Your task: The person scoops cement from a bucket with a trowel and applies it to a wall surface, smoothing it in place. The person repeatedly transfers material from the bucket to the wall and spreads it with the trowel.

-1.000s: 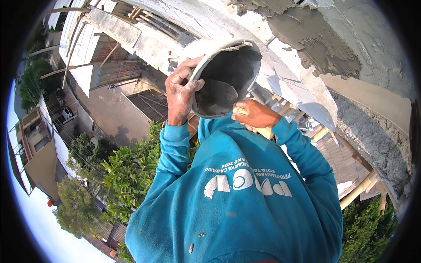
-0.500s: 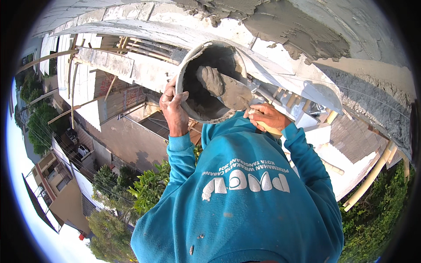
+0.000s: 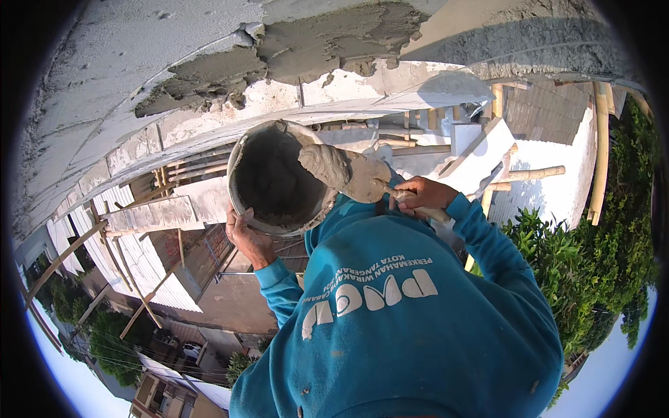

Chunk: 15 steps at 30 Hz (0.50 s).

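Note:
My left hand grips the rim of a round bucket, tilted so that its dark inside with wet mortar faces up toward me. In my right hand is the handle of a trowel. A thick lump of grey mortar lies on the trowel's blade, which reaches over the bucket's right rim. Ahead of both hands runs a pale wall, with a rough patch of fresh mortar spread along its lower edge.
Bamboo poles stand at the right, and more scaffold poles cross at the left. A plank lies beyond the bucket. Far below are roofs and a brown wall. Leafy trees grow at the right.
My view has swung, showing more of the wall's mortar patch. The loaded trowel has lifted from inside the bucket to over its right rim. Both hands keep their grips.

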{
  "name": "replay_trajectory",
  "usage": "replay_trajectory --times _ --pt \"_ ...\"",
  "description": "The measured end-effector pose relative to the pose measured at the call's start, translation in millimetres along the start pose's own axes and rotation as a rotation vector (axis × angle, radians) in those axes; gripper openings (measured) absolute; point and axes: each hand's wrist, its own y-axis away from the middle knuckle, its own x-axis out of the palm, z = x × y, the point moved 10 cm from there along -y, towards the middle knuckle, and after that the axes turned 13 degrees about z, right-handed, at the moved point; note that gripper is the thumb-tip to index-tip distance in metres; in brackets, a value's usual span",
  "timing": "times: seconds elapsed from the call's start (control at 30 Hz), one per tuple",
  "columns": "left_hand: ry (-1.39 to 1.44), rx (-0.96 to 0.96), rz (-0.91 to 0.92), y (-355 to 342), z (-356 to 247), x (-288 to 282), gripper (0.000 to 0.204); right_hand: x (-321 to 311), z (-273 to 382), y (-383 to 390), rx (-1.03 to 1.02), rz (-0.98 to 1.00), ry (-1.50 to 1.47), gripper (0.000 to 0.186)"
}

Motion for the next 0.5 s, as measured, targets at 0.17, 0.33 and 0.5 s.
replay_trajectory --times 0.17,0.33,0.5 --pt "-0.228 -0.034 0.030 -10 10 -32 0.059 -9 -44 90 -0.161 -0.341 -0.232 0.020" --pt "-0.364 -0.030 -0.017 -15 12 -56 0.059 -44 -53 162 -0.335 -0.660 -0.194 0.016" --pt "-0.294 0.045 -0.067 -8 0 -56 0.057 -102 -4 218 -0.284 -1.104 0.268 0.019"
